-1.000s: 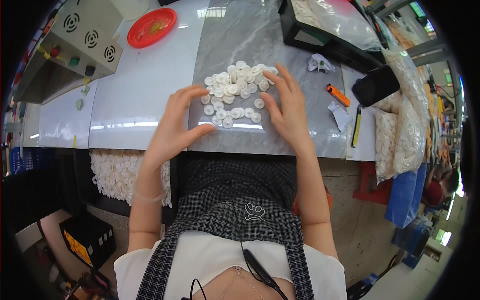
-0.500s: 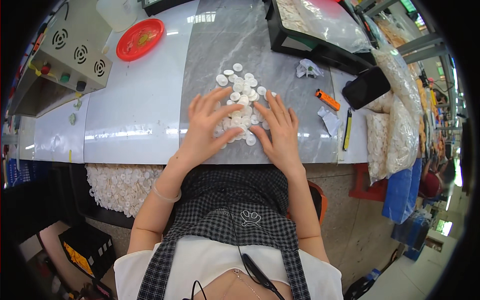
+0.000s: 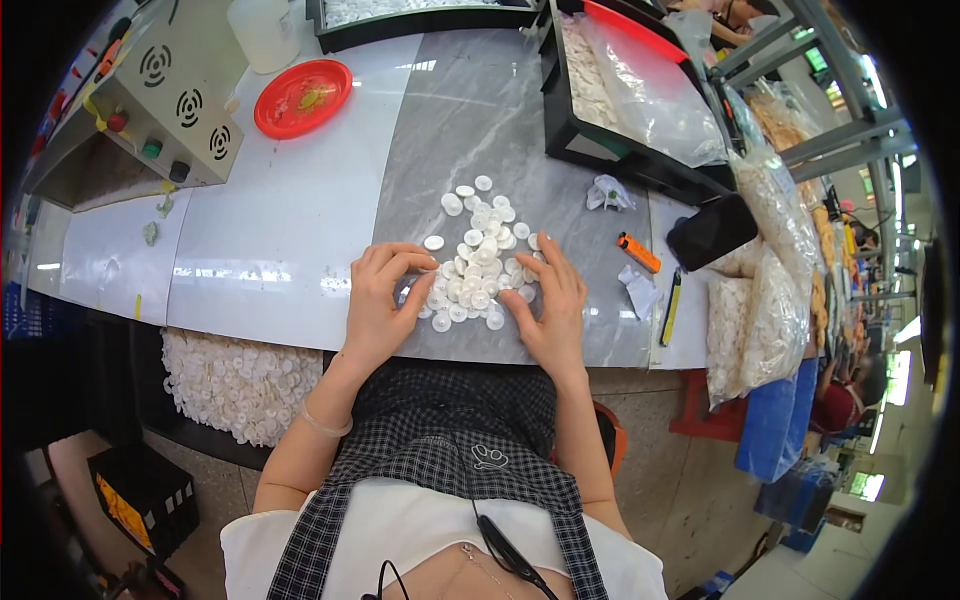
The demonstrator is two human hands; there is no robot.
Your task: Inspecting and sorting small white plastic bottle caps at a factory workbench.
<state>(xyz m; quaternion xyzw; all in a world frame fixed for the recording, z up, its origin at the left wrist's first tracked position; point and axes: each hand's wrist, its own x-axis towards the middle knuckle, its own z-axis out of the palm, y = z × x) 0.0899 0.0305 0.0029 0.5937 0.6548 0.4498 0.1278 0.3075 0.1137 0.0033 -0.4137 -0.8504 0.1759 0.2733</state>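
A loose pile of round white discs that look like buttons lies on the grey marbled part of the tabletop, some overlapping, a few scattered at the far side. My left hand rests at the left edge of the pile, fingers bent, with a gap between them and the thumb. My right hand is at the right edge, its thumb and fingers spread apart and touching or close to the outermost discs. Neither hand shows anything held. Some discs by the fingertips are partly covered.
At left stand a metal box machine and a red plate. On the right are a black tray, crumpled paper, an orange lighter, a yellow cutter, a phone and filled bags. Below left sits a bin of white discs.
My hands have drawn apart, the left one to the pile's left side with its fingers more bent. More of the pile now shows between them. The whole view has shifted.
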